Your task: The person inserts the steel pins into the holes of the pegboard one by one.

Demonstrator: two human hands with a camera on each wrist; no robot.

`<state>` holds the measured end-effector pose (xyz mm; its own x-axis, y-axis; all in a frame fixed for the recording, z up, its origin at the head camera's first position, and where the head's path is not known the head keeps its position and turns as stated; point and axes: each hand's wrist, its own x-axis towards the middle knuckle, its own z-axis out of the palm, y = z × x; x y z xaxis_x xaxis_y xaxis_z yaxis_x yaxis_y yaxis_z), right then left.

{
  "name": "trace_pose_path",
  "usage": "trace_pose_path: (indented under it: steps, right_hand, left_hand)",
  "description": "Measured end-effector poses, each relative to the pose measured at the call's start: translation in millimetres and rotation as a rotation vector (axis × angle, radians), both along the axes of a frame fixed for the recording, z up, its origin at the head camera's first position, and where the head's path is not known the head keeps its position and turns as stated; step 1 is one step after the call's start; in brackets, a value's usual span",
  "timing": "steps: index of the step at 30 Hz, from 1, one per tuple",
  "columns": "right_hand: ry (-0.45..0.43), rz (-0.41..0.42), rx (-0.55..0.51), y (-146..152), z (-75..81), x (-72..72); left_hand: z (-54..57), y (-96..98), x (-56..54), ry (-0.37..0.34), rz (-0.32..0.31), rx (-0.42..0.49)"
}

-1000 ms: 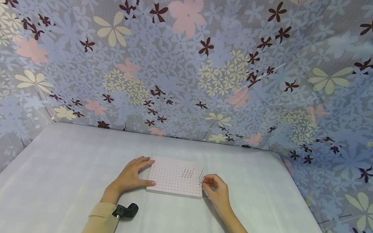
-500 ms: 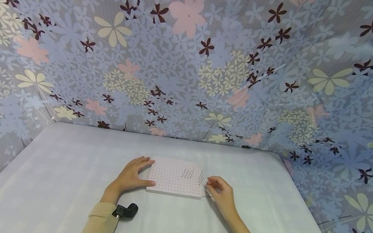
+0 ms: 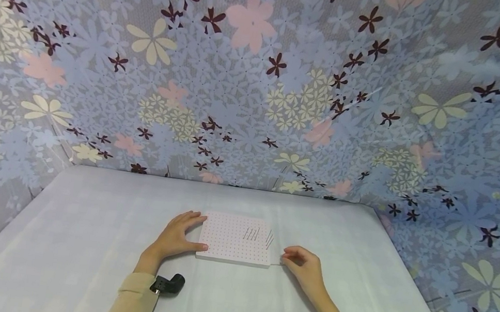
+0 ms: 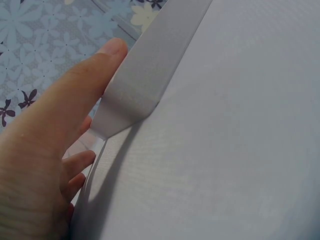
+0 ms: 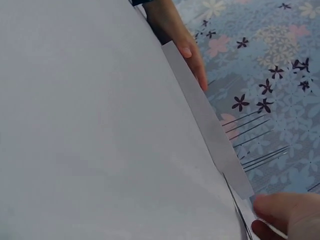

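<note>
A white pegboard [image 3: 235,240] dotted with small holes lies on the table, with several thin metal pins [image 3: 252,233] standing in its right half. My left hand [image 3: 179,231] rests on its left side, the thumb at the front corner and the fingers spread toward the back corner. In the left wrist view, the thumb [image 4: 95,70] touches the board's edge [image 4: 135,70]. My right hand [image 3: 303,269] is right of the board, fingers bent, beside another thin metal pin [image 3: 276,264] on the table. In the right wrist view, this pin [image 5: 235,200] passes near the fingertips; no contact is visible.
A white cloth [image 3: 103,242] covers the table. Floral fabric [image 3: 247,98] hangs behind it and along the sides. Black wrist devices [image 3: 168,284] are strapped to both forearms.
My right hand has moved away from the standing pins, to the right and nearer me, down toward the lying pin. My left hand and the pegboard stay in place.
</note>
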<state>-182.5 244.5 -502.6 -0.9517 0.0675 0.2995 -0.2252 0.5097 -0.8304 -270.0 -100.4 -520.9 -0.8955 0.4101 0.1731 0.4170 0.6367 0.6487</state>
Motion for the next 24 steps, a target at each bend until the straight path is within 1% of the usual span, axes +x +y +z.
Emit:
trace_pose_path:
  steps: [2, 4, 7, 10, 17, 24]
  right_hand:
    - [-0.037, 0.000, -0.003, 5, -8.3, -3.2]
    - [-0.055, 0.013, 0.000, 10, -18.0, -6.6]
    - [-0.070, 0.037, 0.014, 13, -23.1, -7.1]
    - [-0.077, 0.043, 0.033, 13, -24.3, -6.1]
    - [-0.079, 0.024, 0.060, 11, -22.4, -5.9]
    - [-0.039, 0.049, 0.083, 10, -21.2, -6.5]
  left_hand:
    - [-0.8, 0.3, 0.6, 0.001, 0.002, 0.001]
    - [-1.0, 0.7, 1.4, 0.003, 0.000, 0.002]
    - [-1.7, 1.1, 2.2, 0.004, -0.002, 0.001]
    - [-2.0, 1.5, 2.8, -0.004, -0.001, -0.006]
    - [-0.2, 2.4, 2.5, -0.012, 0.002, -0.002]
    - [2.4, 2.0, 2.1, 0.003, 0.003, -0.009]
